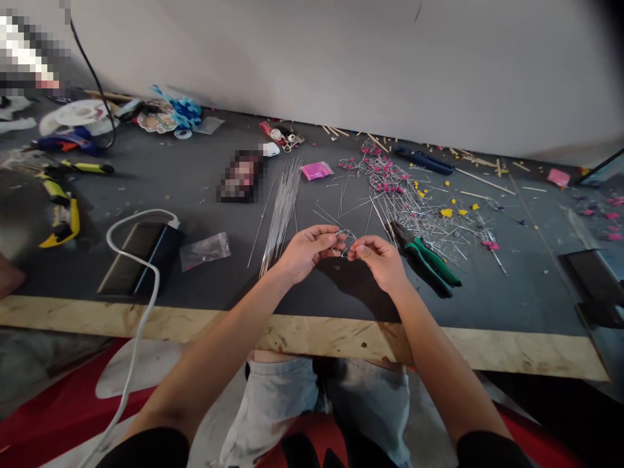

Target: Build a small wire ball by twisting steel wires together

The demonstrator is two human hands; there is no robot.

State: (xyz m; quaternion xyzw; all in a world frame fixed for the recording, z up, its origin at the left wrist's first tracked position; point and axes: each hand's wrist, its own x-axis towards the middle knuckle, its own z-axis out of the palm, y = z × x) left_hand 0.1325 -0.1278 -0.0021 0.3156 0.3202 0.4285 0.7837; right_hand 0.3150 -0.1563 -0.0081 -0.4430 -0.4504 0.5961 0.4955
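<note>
1. Clearly, a small bent loop of thin silver wire (345, 234) is held up between both hands, just left of the landmark, a pair of pliers with green-and-black handles (433, 260) lying on the dark grey tabletop (224, 286).
2. On the side of the loop away from the pliers, the bare left hand (308, 251) pinches the wire between thumb and forefinger; its remaining fingers are bent and lie close together.
3. Nearest the pliers, the bare right hand (383, 261) pinches the loop's other side between thumb and fingertips.
4. Left of the pliers, past the left hand, lies a loose bundle of long straight silver wires (283, 214).
5. Beyond the pliers, and round to their right, spreads a tangled heap of silver wire pieces with small bright pink lumps (385, 175); small bright yellow pieces (446, 212) lie scattered there too.
6. Beyond and left of the pliers sits a small bright pink packet (316, 170).
7. Directly beyond the pliers lies a slim dark blue tool (424, 160).
8. Well left of the pliers lie a black rectangular device (121, 279) with a white cable (155, 286) attached, and a clear plastic bag (205, 251) near it.
</note>
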